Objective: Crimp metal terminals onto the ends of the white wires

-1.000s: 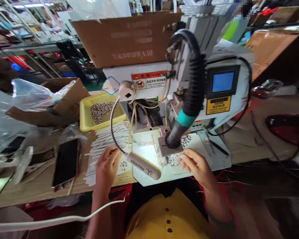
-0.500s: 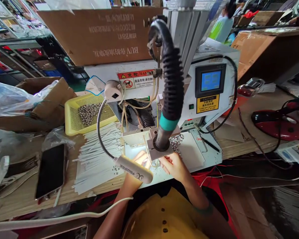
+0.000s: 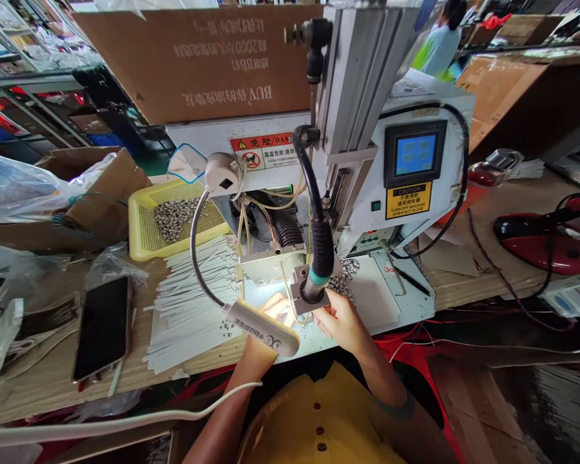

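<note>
Left hand (image 3: 274, 307) has come off the white strips (image 3: 191, 283) within a second; now faces right hand (image 3: 341, 322) beside machine head (image 3: 299, 303). Both partly curled; contents hidden, cannot tell. Heaped small parts (image 3: 343, 278) lie just beyond right hand.

Lamp (image 3: 261, 328) covers part of left hand (image 3: 273, 305); machine head (image 3: 298, 301) partly hides right hand (image 3: 342, 322); grips unclear; white cable (image 3: 125, 423) cut off left.

High-temp machine (image 3: 360, 216) white, hose (image 3: 323, 249) black with teal band (image 3: 318, 279), screen (image 3: 415, 154) blue, danger label (image 3: 268, 151) red-over-white, caution label (image 3: 408, 201) yellow/black, basket (image 3: 140, 225) near table's (image 3: 43, 394) far edge mesh-patterned yellow.
</note>
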### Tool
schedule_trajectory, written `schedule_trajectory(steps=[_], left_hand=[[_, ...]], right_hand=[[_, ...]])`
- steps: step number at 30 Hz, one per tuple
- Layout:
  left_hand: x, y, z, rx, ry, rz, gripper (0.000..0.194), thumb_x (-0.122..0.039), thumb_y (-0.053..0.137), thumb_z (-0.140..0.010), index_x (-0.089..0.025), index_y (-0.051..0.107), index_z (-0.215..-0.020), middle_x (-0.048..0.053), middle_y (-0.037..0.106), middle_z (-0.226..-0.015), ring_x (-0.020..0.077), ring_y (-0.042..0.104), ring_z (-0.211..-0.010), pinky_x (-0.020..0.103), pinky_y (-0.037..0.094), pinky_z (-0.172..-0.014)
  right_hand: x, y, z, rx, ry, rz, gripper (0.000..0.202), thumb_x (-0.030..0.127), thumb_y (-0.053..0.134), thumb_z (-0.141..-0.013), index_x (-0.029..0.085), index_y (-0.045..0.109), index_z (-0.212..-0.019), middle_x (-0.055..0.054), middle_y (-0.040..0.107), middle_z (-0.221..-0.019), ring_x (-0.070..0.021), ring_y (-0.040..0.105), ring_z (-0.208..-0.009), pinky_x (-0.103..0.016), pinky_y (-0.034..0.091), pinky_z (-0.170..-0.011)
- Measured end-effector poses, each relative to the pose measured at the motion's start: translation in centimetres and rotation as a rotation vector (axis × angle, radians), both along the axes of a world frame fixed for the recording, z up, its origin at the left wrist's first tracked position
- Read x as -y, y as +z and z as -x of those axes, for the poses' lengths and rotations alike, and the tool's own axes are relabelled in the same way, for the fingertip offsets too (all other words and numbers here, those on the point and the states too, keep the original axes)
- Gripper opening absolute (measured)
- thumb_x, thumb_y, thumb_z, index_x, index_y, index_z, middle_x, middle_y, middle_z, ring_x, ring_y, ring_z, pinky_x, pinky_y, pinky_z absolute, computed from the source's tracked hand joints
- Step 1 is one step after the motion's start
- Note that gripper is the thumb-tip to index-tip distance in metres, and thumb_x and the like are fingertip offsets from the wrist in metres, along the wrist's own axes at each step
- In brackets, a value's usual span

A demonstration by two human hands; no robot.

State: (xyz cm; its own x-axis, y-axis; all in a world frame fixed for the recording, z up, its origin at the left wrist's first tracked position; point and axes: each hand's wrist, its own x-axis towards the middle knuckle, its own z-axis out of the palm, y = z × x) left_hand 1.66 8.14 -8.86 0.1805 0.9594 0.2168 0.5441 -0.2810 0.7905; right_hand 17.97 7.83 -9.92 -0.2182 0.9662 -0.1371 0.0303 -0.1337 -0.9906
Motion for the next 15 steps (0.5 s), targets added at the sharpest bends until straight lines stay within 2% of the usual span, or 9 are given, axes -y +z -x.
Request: schedule_trajectory(steps=[4, 10, 15], left_hand=[[-0.06, 0.26, -0.10, 0.017, -0.015, -0.010, 0.043, -0.036, 0.043, -0.086, -0.024, 0.038, -0.046, -0.002, 0.034, -0.049, 0.0131, 0.034, -0.048, 0.027, 0.046, -0.048], [0.10, -0.45, 0.05, -0.015, 0.013, 0.024, 0.042, -0.031, 0.045, -0.085, -0.024, 0.038, -0.045, -0.002, 0.035, -0.047, 0.0138, 0.040, -0.049, 0.028, 0.048, -0.050], [0.11, -0.06, -0.16, -0.138, -0.032, -0.049, 0.036, -0.026, 0.041, -0.087, -0.023, 0.051, -0.052, 0.001, 0.055, -0.057, 0.0152, 0.054, -0.056, 0.027, 0.051, -0.055]], right_hand=[[0.10, 0.17, -0.03, -0.003, 0.005, 0.016, 0.021, 0.029, 0.053, -0.085, 0.022, 0.043, -0.068, 0.007, 0.042, -0.052, -0.0064, 0.034, -0.039, -0.021, 0.028, -0.037], [-0.03, -0.16, -0.18, -0.014, 0.003, 0.015, 0.023, 0.031, 0.053, -0.086, 0.021, 0.042, -0.068, 0.007, 0.042, -0.052, -0.0063, 0.034, -0.038, -0.021, 0.028, -0.038], [0.44, 0.41, 0.21, 0.096, -0.012, -0.073, 0.025, 0.030, 0.048, -0.088, 0.021, 0.042, -0.065, 0.007, 0.040, -0.049, -0.0079, 0.038, -0.042, -0.021, 0.030, -0.041]])
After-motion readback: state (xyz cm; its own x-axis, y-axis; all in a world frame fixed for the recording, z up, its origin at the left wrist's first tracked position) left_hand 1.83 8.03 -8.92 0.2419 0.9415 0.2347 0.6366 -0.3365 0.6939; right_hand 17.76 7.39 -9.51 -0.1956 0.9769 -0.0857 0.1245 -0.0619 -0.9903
